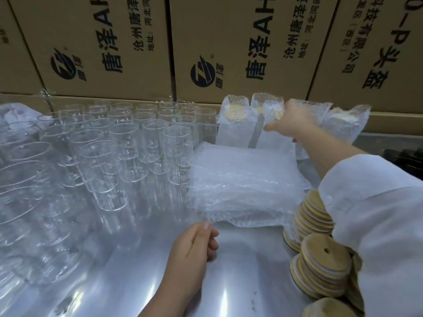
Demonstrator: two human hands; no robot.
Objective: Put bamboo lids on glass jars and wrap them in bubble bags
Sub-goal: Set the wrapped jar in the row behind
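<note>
Head view puts me just behind the person's shoulders, looking down on a shiny metal tabletop [240,271]. The right hand [290,121] is stretched far back and to the right, fingers curled over the top of an upright bubble-wrapped glass jar [278,143] that stands in a row of wrapped, lidded jars [231,124] against the brown printed cardboard boxes [103,42]. The left hand [194,245] sits close in, fingers loosely curled, its forefinger tip touching the near corner of the flat stack of clear bubble bags [242,181]; with the blur I cannot tell whether it has pinched a bag or only brushes it. For the next jar, I judge the left hand is the better placed: the bags lie just ahead of it, and the clear open glass jars [128,143], all upright with mouths up, crowd the tabletop ahead and to its left. The round bamboo lids [325,257] are piled to the right, beneath the outstretched white sleeve [377,213], so the right hand must draw back before it can reach them.
</note>
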